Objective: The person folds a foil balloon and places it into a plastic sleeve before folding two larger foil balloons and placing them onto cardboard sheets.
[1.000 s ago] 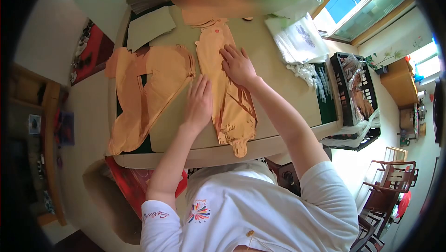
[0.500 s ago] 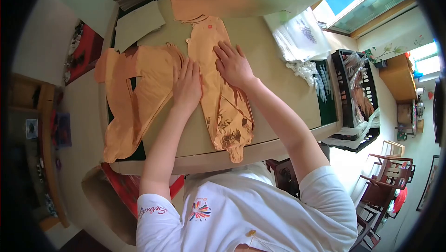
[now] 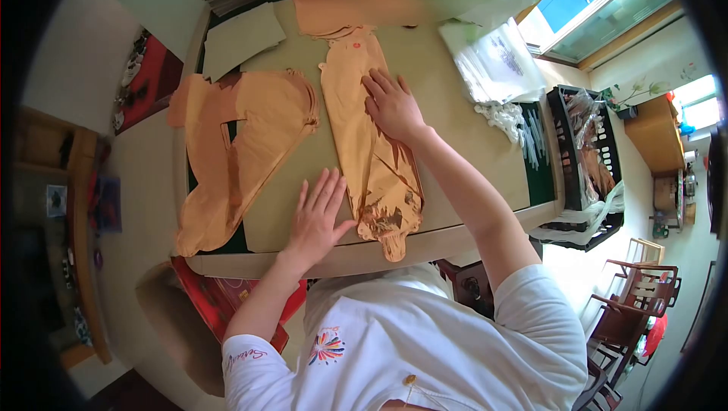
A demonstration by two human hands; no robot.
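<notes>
Right hand (image 3: 392,105) pressed flat, fingers spread, on half-smoothed foil balloon (image 3: 371,149) at frame centre; left hand (image 3: 317,218) open beside its crinkled lower end on desk (image 3: 455,138).

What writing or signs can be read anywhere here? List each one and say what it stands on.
Red script on the left sleeve of the white T-shirt: too curled and small to read for sure.
Coloured burst emblem on the shirt: small script above it, not readable.
Dark print on the clear plastic bags: blurred, unreadable.
Foil balloon under the right hand: no lettering visible.
</notes>
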